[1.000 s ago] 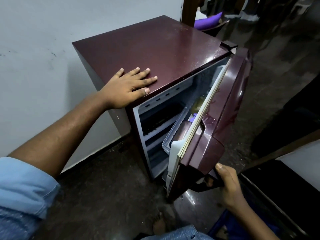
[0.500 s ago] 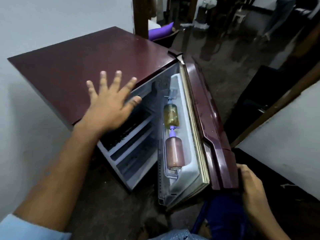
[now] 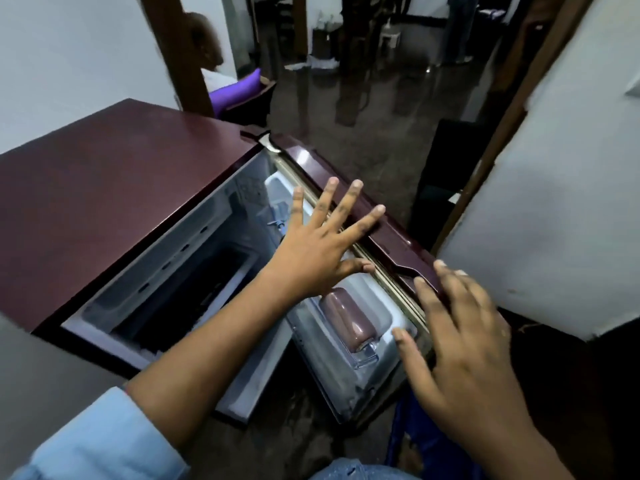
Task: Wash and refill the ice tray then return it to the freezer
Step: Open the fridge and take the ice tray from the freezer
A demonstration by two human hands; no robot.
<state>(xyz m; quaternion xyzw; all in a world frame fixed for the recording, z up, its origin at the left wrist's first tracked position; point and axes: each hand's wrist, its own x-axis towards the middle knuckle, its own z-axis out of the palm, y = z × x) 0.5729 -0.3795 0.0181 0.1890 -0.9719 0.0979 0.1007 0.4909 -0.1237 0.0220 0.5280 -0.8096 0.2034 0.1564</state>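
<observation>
From the head view we see a dark red fridge (image 3: 121, 188) on the left by the wall (image 3: 69, 57). Its door (image 3: 391, 233) is open to the right. The left hand (image 3: 318, 251) is spread wide over the inside of the door and holds nothing. The right hand (image 3: 464, 334), near and blurry, is wide open too, with its fingertips by the door's edge. A brown bottle (image 3: 349, 317) sits in the door. The top box (image 3: 194, 299) is dark, so we cannot tell if the ice tray is there.

There are two hands, the left hand (image 3: 311, 251) and right hand (image 3: 464, 334), one fridge (image 3: 104, 188) left of them, one door (image 3: 391, 237) under their fingertips, one bottle (image 3: 349, 318) showing between them, and one cushion (image 3: 235, 93) far beyond.
</observation>
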